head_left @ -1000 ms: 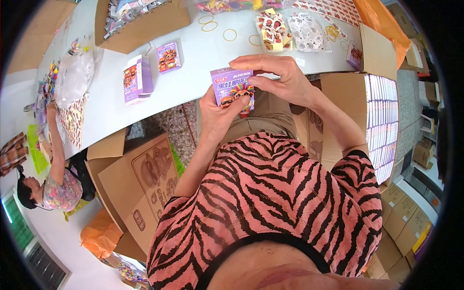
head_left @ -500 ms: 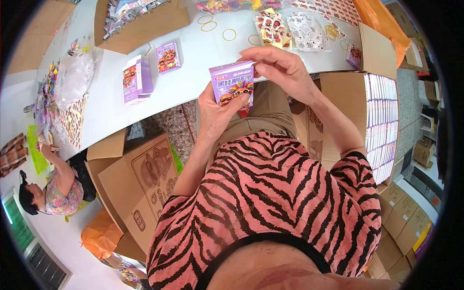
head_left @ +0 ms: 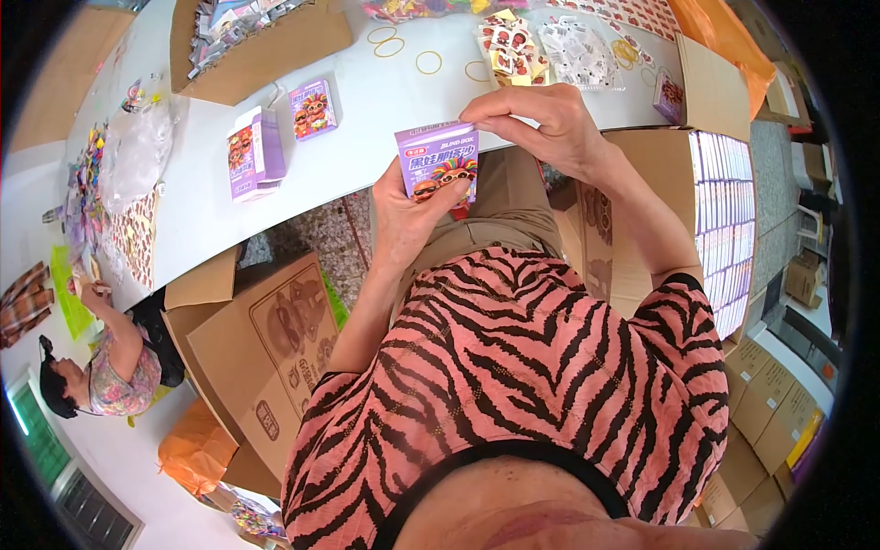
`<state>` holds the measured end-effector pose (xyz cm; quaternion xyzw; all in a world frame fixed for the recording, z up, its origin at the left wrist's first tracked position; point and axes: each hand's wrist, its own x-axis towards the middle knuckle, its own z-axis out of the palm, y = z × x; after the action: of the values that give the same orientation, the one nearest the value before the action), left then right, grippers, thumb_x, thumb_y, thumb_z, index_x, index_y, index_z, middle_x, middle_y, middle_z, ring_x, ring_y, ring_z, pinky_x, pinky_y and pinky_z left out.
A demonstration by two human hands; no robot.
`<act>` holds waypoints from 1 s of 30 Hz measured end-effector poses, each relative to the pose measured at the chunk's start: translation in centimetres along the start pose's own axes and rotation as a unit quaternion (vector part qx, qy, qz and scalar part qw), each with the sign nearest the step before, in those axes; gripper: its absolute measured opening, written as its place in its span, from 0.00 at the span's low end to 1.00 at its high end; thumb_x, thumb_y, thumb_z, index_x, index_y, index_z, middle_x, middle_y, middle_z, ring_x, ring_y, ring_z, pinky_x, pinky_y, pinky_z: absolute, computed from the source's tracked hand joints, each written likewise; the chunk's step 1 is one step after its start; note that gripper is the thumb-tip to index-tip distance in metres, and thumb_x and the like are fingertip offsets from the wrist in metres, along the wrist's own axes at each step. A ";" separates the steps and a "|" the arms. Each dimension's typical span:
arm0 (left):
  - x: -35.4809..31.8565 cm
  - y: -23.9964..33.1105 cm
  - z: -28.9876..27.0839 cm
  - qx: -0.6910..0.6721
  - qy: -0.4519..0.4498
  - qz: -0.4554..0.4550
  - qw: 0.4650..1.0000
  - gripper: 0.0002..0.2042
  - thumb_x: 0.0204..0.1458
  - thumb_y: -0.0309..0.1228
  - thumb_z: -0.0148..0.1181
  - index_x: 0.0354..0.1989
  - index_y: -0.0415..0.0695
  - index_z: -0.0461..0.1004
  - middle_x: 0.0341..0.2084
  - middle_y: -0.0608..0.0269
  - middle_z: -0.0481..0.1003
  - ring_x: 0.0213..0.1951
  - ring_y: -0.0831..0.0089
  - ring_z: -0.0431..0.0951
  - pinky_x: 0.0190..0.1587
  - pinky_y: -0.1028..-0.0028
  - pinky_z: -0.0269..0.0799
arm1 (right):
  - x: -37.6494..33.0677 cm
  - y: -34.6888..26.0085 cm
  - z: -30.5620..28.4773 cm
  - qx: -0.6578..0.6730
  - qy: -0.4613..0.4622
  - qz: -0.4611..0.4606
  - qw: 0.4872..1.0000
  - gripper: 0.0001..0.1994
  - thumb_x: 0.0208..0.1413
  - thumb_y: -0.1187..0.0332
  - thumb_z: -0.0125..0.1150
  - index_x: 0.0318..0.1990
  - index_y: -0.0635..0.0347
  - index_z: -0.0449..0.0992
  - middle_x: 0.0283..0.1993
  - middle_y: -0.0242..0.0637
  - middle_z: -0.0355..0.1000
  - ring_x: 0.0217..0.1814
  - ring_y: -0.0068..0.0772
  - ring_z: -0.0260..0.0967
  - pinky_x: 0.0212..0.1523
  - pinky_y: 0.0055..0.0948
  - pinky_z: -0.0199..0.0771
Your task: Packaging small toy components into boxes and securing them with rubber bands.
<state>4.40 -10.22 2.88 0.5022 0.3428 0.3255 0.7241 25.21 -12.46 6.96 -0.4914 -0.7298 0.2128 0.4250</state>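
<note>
A small purple carton (head_left: 438, 167) with cartoon figures on its front is held upright in front of my lap, by the table's near edge. My left hand (head_left: 403, 213) is closed round its lower part, the thumb across the front. At the carton's top right corner, my right hand (head_left: 541, 126) has its thumb and forefinger pinched together on the top flap (head_left: 429, 134). What lies inside the carton is hidden. Farther left on the table, one purple carton (head_left: 255, 156) stands with its top flap up, and another purple carton (head_left: 313, 110) lies beside it.
Behind them on the white table (head_left: 367, 101) is a cardboard box (head_left: 266, 69) of small packets. Rubber bands (head_left: 428, 62), stickers (head_left: 513, 50) and a pile of small clear packets (head_left: 579, 57) lie farther back. An open box of stacked cartons (head_left: 724, 220) stands right. Another person (head_left: 119, 367) works at far left.
My right thumb and forefinger have closed together at the carton's top right corner, and the hand has shifted slightly left. My left hand keeps its hold on the carton.
</note>
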 end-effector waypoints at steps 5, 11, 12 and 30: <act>0.1 -0.3 -0.1 0.003 -0.007 0.002 1.000 0.17 0.45 0.20 0.65 0.44 0.34 0.71 0.35 0.59 0.77 0.36 0.78 0.76 0.39 0.77 0.74 | 0.1 0.4 -0.5 -0.024 -0.019 -0.034 0.999 0.06 0.50 0.77 0.60 0.37 0.62 0.78 0.35 0.35 0.78 0.33 0.28 0.76 0.32 0.23 0.76; 0.2 -0.4 -0.2 0.004 -0.021 0.003 1.000 0.16 0.45 0.21 0.65 0.43 0.34 0.71 0.34 0.59 0.78 0.35 0.78 0.77 0.39 0.77 0.74 | 0.3 0.2 -1.1 -0.041 -0.029 -0.067 0.996 0.07 0.50 0.77 0.60 0.38 0.62 0.78 0.35 0.36 0.77 0.32 0.31 0.76 0.31 0.25 0.76; 0.2 -0.3 -0.2 0.009 -0.020 0.008 1.000 0.16 0.45 0.21 0.66 0.43 0.34 0.71 0.34 0.59 0.78 0.35 0.78 0.77 0.39 0.77 0.74 | 0.3 0.1 -1.1 -0.052 -0.029 -0.074 0.995 0.07 0.50 0.76 0.59 0.38 0.62 0.78 0.35 0.36 0.77 0.32 0.31 0.76 0.31 0.25 0.76; 0.2 -0.5 0.2 -0.011 0.019 0.035 0.999 0.15 0.45 0.19 0.64 0.43 0.35 0.71 0.35 0.60 0.77 0.35 0.79 0.76 0.39 0.78 0.73 | -1.3 0.1 0.5 0.007 -0.009 -0.042 0.999 0.14 0.48 0.80 0.59 0.44 0.61 0.77 0.47 0.41 0.73 0.46 0.35 0.73 0.46 0.29 0.75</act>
<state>4.70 -10.28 2.39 0.4995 0.3345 0.3642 0.7113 25.02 -13.58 6.05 -0.4558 -0.7521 0.2040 0.4302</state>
